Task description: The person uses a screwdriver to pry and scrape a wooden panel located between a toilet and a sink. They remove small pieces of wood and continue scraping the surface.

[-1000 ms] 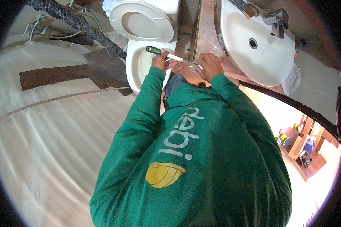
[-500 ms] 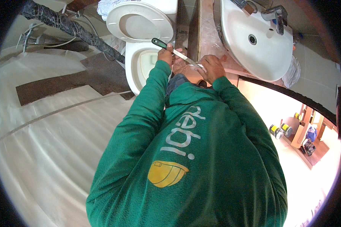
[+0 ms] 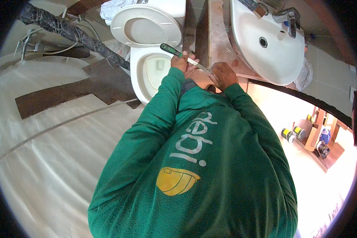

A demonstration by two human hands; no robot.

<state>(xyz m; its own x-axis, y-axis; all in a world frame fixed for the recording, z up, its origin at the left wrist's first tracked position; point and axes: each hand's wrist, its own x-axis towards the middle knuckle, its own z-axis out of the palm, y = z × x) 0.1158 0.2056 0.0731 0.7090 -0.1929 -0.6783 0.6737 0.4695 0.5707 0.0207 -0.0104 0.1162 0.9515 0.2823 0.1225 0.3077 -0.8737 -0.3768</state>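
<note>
Both of my hands are in front of my waist, between the toilet and the sink. A tool with a green and black handle and a narrow metal blade (image 3: pixel 170 49) slants across them, its handle up toward the toilet. My left hand (image 3: pixel 180 62) is closed around its middle, just below the handle, with some fingertips showing on the far side. My right hand (image 3: pixel 223 75) is closed at the blade's far end, fingers curled and pressed together. Those fingers cover the tip, so I cannot tell whether they hold anything besides the blade.
A white toilet (image 3: pixel 138 75) with its seat raised stands to the left. At the right, a white sink (image 3: pixel 279 59) has a brush (image 3: pixel 258 10) on its rim near the tap (image 3: pixel 288 18). A dark wrapped pipe (image 3: pixel 73 33) crosses upper left above plastic sheeting (image 3: pixel 63 166).
Left hand and tool handle have shifted slightly right and nearer to me. My right hand stays closed at the blade's end, its knuckles turned a little. The view has moved slightly.
</note>
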